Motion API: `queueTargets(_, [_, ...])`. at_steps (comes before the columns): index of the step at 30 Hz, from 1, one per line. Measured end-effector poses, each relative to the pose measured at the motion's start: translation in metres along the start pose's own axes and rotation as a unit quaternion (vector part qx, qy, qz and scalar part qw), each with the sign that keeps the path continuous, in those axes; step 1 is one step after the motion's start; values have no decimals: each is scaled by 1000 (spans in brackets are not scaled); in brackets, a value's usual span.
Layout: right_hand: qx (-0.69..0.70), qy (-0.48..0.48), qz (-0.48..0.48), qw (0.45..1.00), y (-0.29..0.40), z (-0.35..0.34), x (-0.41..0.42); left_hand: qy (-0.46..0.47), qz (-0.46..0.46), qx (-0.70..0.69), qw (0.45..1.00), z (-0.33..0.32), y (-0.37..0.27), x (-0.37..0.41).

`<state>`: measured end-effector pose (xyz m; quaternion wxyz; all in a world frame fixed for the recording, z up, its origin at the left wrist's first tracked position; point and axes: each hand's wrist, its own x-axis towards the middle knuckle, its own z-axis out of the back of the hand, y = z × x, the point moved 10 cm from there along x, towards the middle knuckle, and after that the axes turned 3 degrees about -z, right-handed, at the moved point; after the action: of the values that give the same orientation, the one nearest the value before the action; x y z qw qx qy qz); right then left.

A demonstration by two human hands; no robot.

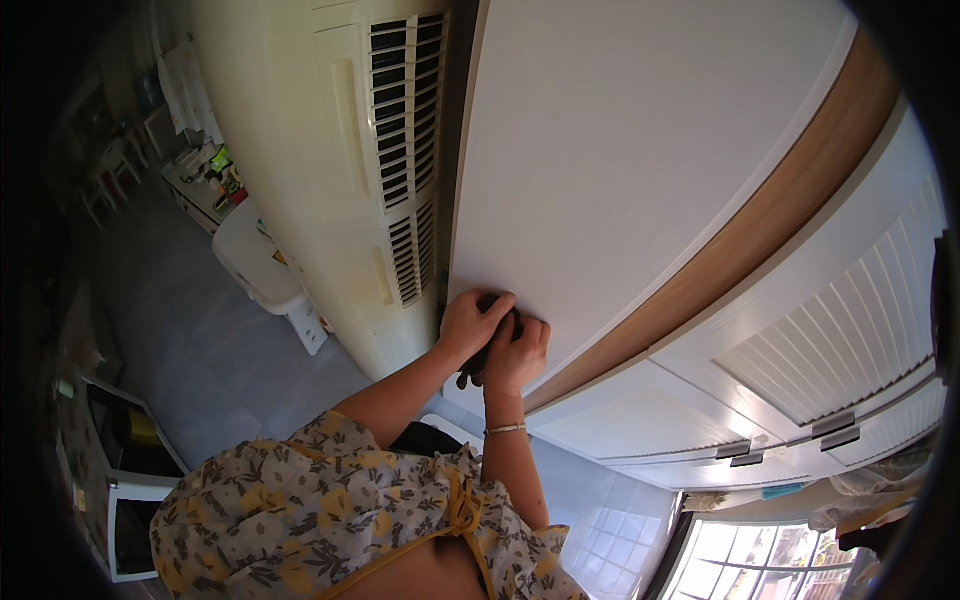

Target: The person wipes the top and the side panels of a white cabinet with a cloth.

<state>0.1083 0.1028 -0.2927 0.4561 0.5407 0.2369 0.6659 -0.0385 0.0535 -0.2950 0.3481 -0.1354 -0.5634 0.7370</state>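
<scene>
My left hand (466, 324) and my right hand (519, 354) are close together at the near end of a smooth white panel (592, 150). Between them they grip a dark brown object (475, 369) with several rounded ends hanging below. My fingers cover most of it, so what exactly it is cannot be told. Both thumbs and forefingers pinch its upper part. It lies against the panel or just in front of it; contact is unclear. A thin bracelet (505, 429) circles my right wrist.
Left of the panel stands a cream floor-standing air conditioner (337, 150) with slatted vents. White cabinet doors (660, 405) with dark handles run along the right, beyond a wood-coloured strip (720, 232). A white plastic chair (259, 259) and a cluttered table (199, 199) are at left.
</scene>
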Motion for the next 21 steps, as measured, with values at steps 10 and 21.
queueTargets(10, [-7,-2,12,1000,3,1,0,-17,20,-2,1000,0,1,-4])
queueTargets(21, [2,-5,58,998,10,2,1,-43,-51,16,998,6,6,-2])
